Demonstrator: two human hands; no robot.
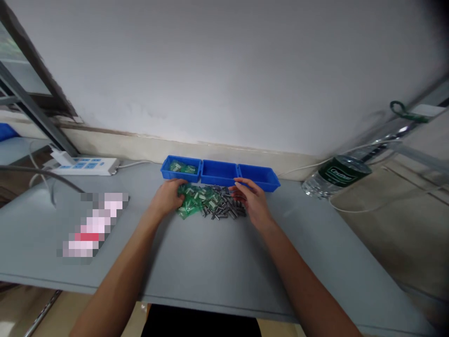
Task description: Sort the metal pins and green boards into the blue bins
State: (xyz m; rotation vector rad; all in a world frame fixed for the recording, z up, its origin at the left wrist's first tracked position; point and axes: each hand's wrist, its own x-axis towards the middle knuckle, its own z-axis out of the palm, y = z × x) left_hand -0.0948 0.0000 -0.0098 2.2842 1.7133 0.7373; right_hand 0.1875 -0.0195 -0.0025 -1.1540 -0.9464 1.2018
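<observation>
A pile of small green plastic bags (191, 201) with pale pieces in them lies mid-table. Mixed into its right side are many loose grey metal pins (229, 208). My left hand (168, 196) rests against the left edge of the bags, thumb and fingers apart, with nothing visibly gripped. Over the right edge of the pins is my right hand (254, 201), its fingers stretched and spread. Just behind the pile stand three joined blue trays. The left tray (180, 177) holds a few green bags; the middle tray (219, 180) and right tray (261, 185) show bare insides.
A white power strip (93, 166) with a plug sits at the back left. Nearer is a blurred-out flat object (96, 227). On the right, a large clear bottle with a green label (338, 173) lies on its side by a cable. A wall bounds the grey table (217, 267) behind.
</observation>
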